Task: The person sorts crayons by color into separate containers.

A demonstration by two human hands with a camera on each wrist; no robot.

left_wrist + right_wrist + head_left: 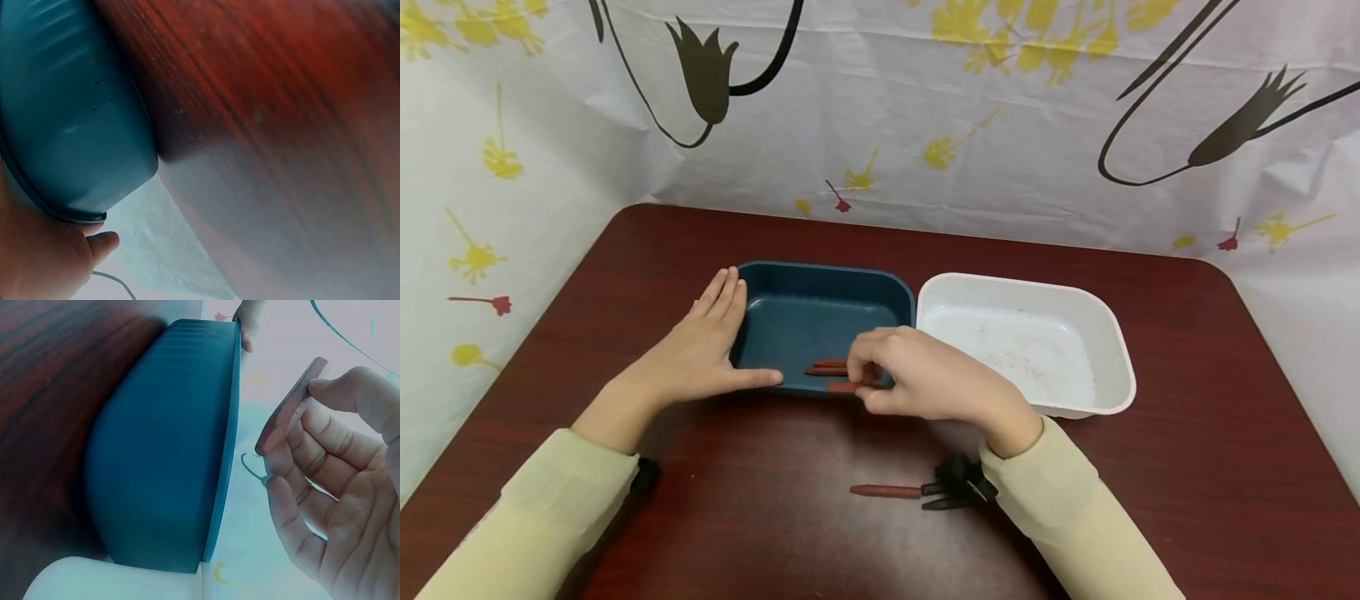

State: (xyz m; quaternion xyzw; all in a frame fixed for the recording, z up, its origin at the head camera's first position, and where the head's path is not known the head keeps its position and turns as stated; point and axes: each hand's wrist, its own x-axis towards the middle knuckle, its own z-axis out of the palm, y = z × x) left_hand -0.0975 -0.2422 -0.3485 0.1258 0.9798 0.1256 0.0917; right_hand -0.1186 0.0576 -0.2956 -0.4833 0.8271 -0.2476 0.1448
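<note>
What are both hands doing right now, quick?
Left hand: open, fingers straight against the blue tub.
Right hand: pinching a red stick over the tub.

The dark red wooden table [1187, 467] lies open along its right side and near edge, broken only by one reddish-brown stick [885, 491] beside a small black clip [958, 485]. In the middle, the dark teal plastic tub [820, 287] and white plastic tub [1097, 333] stand touching, with no gap between them. A flower-printed white sheet [925, 108] walls off the back and left.
</note>
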